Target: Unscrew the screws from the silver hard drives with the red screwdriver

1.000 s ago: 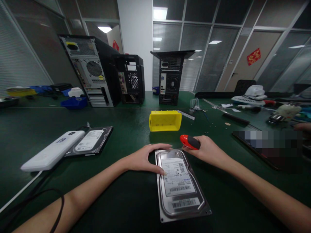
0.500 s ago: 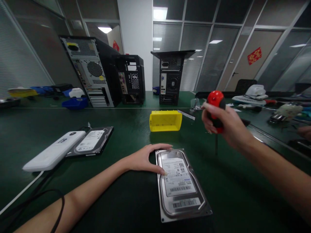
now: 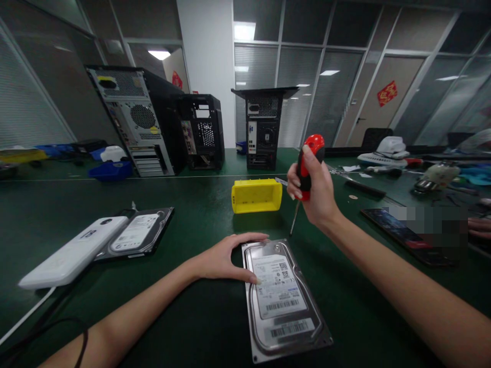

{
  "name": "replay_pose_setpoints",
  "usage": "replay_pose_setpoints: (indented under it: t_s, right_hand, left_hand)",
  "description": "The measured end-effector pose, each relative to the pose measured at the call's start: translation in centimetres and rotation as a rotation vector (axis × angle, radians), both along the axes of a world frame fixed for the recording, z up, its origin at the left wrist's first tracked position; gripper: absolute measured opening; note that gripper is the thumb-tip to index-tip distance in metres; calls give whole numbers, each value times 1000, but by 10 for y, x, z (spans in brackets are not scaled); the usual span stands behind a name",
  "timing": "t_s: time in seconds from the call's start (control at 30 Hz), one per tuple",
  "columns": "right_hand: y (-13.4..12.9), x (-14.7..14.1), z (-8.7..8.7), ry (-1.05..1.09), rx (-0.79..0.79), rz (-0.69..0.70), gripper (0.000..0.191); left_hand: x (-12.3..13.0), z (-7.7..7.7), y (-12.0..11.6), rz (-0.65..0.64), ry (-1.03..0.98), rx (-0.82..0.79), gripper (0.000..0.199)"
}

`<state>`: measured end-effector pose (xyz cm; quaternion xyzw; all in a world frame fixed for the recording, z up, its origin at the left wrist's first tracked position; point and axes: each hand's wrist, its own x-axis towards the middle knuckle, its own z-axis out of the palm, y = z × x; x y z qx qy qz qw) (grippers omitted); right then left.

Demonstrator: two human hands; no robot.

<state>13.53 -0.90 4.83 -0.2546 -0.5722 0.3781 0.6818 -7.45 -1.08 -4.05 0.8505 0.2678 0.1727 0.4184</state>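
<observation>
A silver hard drive (image 3: 282, 301) with a white label lies flat on the green table in front of me. My left hand (image 3: 226, 258) grips its upper left corner, thumb on the top face and fingers along the far edge. In my right hand (image 3: 316, 186) is a screwdriver (image 3: 313, 148) with a red and black handle, fingers wrapped round it. Its shaft points down, and the tip is just beyond the drive's far right corner, apparently apart from it. A yellow plastic bin (image 3: 257, 197) sits on the table beyond the drive.
At left, a white power bank (image 3: 72, 250) with a cable rests partly over a second hard drive (image 3: 138, 232). Computer cases (image 3: 159, 122) stand at the back. To the right lie a phone (image 3: 402, 235) and loose tools; another person's hand (image 3: 479, 227) shows at the right edge.
My right hand has moved left with the screwdriver, closer to the hard drive's far end, and the shaft has tilted. My left hand keeps its hold. The view has shifted slightly.
</observation>
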Motion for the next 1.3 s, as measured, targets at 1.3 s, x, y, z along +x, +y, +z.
replay_pose_setpoints:
  t_s: [1.3]
  right_hand:
    - [3,0,-11,35,-5,-39,34]
  left_hand:
    - [0,2,-1,2,20,5,80]
